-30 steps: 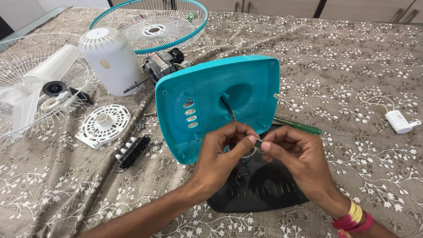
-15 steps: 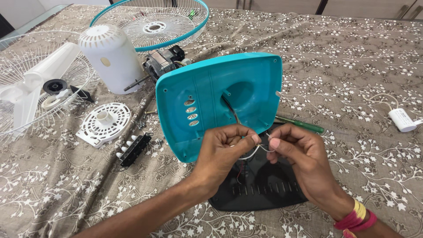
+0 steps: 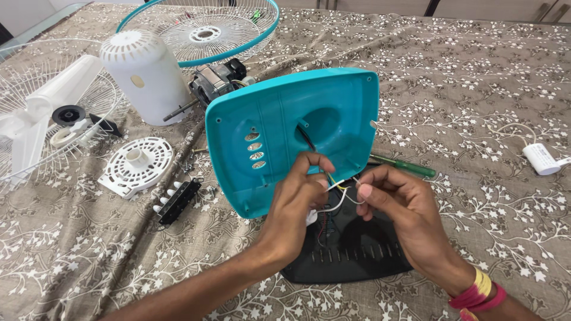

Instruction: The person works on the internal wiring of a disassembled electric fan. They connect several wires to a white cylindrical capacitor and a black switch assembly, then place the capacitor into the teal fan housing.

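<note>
A teal plastic fan base cover stands tilted on its edge, its hollow inside facing me. A bundle of thin wires comes out of the hole in its middle. My left hand pinches the wires just below the hole. My right hand holds the loose ends of the same wires between thumb and fingers, a little to the right. Both hands hover over a black base plate lying flat under them.
A white motor housing and a bare motor lie behind the cover. Fan grilles and a white blade sit at the far left. A black switch block, a green screwdriver and a white capacitor lie nearby.
My hands have moved slightly apart and the wires between them are drawn out a little further. The teal cover stays where it was.
</note>
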